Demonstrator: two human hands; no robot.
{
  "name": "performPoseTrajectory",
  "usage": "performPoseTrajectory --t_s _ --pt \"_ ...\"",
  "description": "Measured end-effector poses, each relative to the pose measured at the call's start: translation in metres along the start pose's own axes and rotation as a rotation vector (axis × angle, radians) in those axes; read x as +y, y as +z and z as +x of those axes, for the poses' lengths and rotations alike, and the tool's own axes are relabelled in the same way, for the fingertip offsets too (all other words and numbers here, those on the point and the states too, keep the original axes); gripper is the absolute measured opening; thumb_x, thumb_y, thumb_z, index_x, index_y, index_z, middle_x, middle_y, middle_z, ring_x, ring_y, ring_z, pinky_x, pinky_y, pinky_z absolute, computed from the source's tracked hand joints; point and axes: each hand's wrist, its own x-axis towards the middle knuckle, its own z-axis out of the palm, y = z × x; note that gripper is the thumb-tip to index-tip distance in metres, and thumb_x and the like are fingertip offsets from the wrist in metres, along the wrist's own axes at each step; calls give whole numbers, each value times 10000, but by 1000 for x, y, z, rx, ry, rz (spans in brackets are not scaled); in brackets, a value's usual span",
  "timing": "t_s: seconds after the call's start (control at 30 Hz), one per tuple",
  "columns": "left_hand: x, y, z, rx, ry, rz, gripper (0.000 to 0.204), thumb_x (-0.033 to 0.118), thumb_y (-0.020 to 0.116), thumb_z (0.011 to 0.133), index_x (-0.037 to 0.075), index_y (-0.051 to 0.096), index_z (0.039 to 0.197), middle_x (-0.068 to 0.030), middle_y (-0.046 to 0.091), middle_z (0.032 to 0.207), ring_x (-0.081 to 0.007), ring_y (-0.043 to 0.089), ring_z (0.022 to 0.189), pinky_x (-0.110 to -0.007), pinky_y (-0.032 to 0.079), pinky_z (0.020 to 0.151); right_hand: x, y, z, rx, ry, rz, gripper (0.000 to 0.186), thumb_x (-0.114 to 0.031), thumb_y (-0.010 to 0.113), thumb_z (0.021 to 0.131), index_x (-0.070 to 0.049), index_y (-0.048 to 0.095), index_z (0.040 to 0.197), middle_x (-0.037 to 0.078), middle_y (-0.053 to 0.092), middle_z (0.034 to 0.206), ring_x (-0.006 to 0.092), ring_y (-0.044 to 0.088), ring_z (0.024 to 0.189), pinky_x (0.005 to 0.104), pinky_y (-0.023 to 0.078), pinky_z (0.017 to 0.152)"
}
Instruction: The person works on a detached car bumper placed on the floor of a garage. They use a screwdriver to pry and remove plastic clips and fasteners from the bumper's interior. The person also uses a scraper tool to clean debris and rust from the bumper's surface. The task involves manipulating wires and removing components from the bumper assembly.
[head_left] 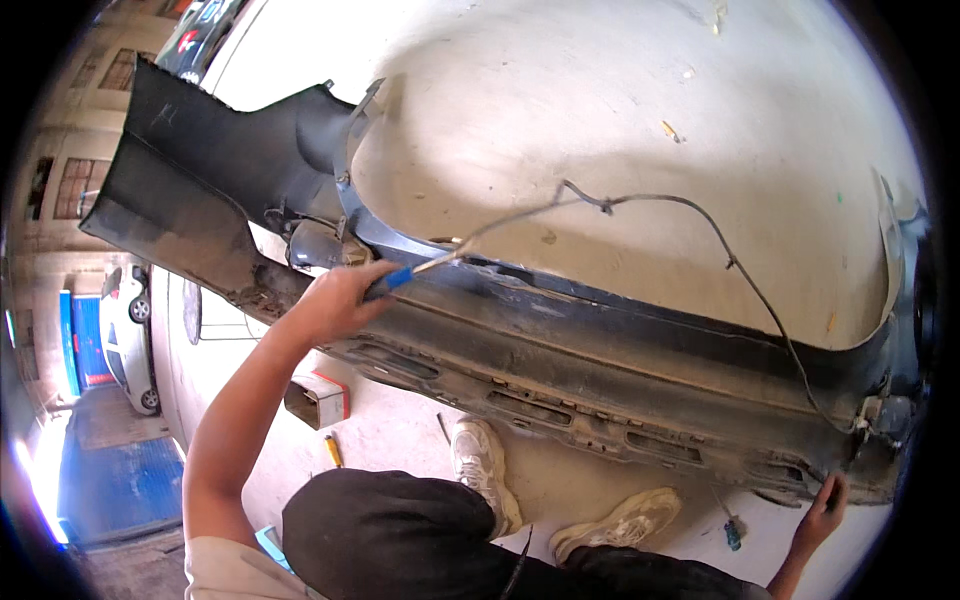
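A large black car bumper (640, 335) lies across in front of me, its dirty inner side showing. My left hand (345, 300) is closed around a blue-handled tool (398, 278), which looks like a screwdriver with a slim shaft slanting up to the right. A dark wiring harness (640, 197) arches above the bumper from near the shaft to a round lamp (888, 417) at the right end. Another lamp (315, 245) sits at the left end, just beyond my left hand. At the near right edge, my right hand (825, 505) grips the bumper with bent fingers.
On the pale floor near my shoes (485, 465) are an open rectangular tin (325, 400), a yellow-handled tool (332, 450) and a small dark teal object (733, 535). A white car (125, 340) stands at the far left, and a dark car (205, 35) at the top left.
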Motion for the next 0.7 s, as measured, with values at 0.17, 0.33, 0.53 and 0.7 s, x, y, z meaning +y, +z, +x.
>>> performPoseTrajectory --t_s 0.17,0.33,0.53,0.7 --pt "1 14 -32 119 -233 -109 391 228 680 851 126 590 1217 -189 660 823 -388 649 783 -431 498 688 92 -14 -95 17 53 -60 269 -187 520 1019 44 558 1152 106 616 1057 198 576 959 313 458 876" --pt "-6 44 -42 150 -213 -224 351 229 680 860 105 609 1180 -189 666 838 -385 656 776 -412 509 679 78 23 -160 -287 248 -234 469 -167 636 886 1 465 1290 156 568 1121 276 551 1012 377 440 919" --pt "2 55 -41 -180 76 -41 330 266 663 850 157 603 1156 -160 680 839 -379 655 817 -492 504 734 41 62 -173 -606 279 -781 678 -43 642 761 -2 387 1388 212 469 1373 376 455 1261 473 351 1063" --pt "15 60 -17 -266 191 -37 317 266 673 828 146 604 1113 -178 666 804 -384 652 793 -499 501 709 47 62 -164 -667 501 -1014 558 -134 647 847 2 466 1357 190 558 1305 346 521 1210 449 379 1063"
